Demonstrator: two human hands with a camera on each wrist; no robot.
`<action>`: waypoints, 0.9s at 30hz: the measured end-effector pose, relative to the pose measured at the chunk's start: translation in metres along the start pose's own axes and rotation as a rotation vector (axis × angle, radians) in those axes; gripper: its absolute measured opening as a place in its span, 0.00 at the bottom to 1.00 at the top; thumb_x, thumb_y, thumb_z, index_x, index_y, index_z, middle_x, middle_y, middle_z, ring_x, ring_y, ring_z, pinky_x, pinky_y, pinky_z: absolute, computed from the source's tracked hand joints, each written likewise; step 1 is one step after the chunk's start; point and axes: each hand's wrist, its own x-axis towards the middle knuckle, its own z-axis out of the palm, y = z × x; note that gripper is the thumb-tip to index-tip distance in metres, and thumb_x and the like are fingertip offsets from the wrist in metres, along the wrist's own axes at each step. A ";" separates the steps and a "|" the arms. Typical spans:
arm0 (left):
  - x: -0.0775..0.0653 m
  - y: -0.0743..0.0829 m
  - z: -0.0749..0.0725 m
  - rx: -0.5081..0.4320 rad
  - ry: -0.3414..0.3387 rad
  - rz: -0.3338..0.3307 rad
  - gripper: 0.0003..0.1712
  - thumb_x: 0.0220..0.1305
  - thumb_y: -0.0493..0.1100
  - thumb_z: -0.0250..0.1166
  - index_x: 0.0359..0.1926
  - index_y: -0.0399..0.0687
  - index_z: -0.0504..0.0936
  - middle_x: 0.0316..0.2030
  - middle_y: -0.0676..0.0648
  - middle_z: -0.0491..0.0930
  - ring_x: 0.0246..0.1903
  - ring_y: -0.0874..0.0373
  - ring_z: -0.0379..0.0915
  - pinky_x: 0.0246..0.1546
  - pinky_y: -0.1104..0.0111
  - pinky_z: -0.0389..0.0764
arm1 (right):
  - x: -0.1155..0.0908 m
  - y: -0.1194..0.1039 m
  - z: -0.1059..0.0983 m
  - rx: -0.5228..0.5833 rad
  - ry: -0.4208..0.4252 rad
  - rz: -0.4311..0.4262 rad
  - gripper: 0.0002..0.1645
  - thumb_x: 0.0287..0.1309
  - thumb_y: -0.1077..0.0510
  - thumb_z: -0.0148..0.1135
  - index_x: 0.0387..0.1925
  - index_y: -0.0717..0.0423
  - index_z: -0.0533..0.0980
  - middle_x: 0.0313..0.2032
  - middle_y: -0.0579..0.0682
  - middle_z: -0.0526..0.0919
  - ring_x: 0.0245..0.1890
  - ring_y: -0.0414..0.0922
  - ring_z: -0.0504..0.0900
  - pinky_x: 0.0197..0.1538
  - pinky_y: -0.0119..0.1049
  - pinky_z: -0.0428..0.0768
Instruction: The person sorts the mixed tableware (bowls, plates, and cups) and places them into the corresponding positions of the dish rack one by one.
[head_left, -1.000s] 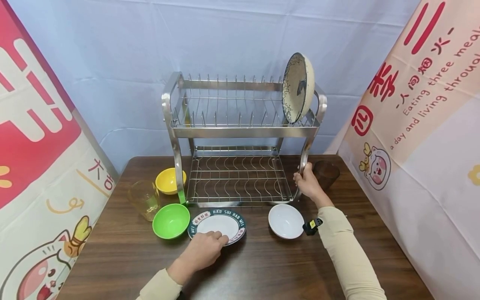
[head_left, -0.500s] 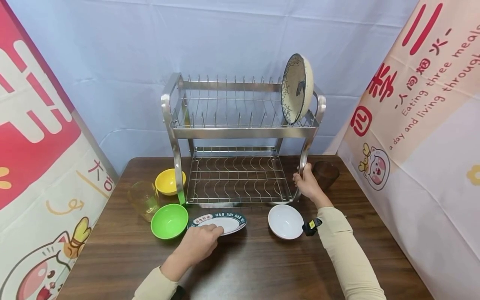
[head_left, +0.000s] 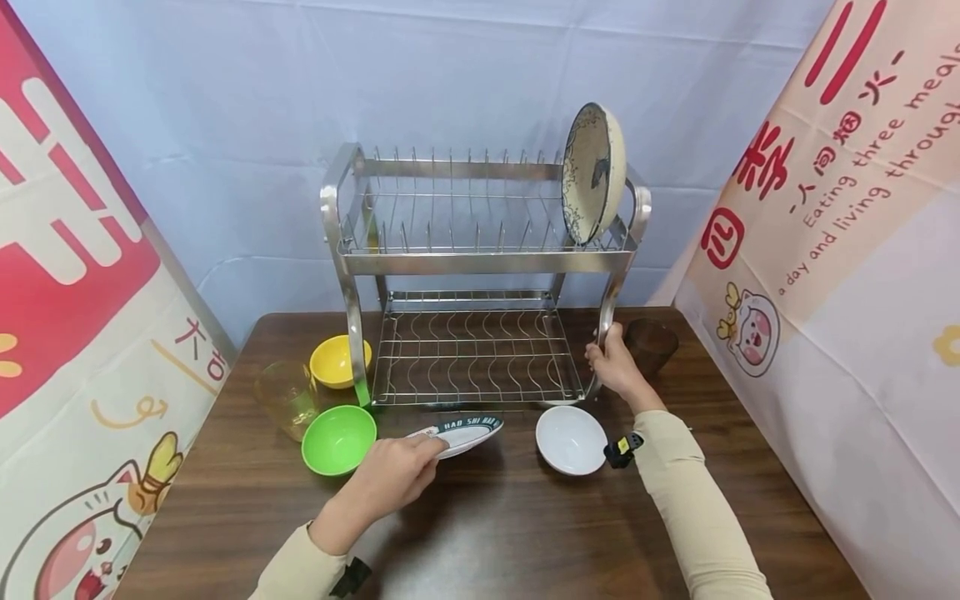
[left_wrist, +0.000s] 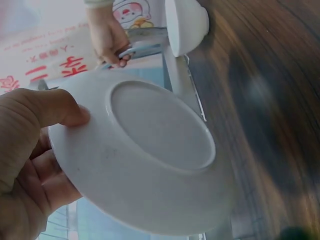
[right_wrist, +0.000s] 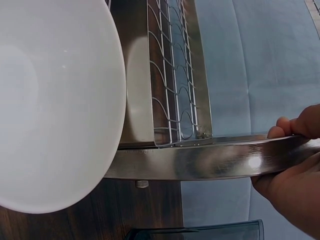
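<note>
My left hand [head_left: 397, 477] pinches the rim of an oval plate [head_left: 467, 435], white with a dark green patterned border. The plate is tilted and raised off the table. In the left wrist view its white underside [left_wrist: 160, 125] faces the camera, the thumb [left_wrist: 75, 116] pressed on it. My right hand [head_left: 617, 365] grips the right front leg of a two-tier metal dish rack [head_left: 487, 264]; in the right wrist view its fingers wrap the metal post [right_wrist: 210, 159]. A white bowl [head_left: 572, 442] stands in front of the rack's right side.
A cream patterned bowl [head_left: 588, 175] stands on edge at the upper tier's right end. Left of the rack are a green bowl [head_left: 339, 442], a yellow bowl [head_left: 333, 362] and a clear yellowish cup [head_left: 287, 400]. A dark cup [head_left: 651, 346] lies beyond my right hand.
My left hand has lifted the plate from the table and tilted it, so its face shows much less. The right hand has stayed on the rack leg.
</note>
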 end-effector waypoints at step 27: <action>0.020 0.000 -0.005 -0.112 0.230 -0.143 0.15 0.50 0.30 0.64 0.41 0.38 0.78 0.34 0.45 0.81 0.30 0.55 0.79 0.26 0.63 0.77 | 0.001 -0.001 0.001 0.002 0.001 0.012 0.15 0.67 0.69 0.40 0.50 0.68 0.49 0.34 0.62 0.69 0.33 0.53 0.71 0.35 0.40 0.71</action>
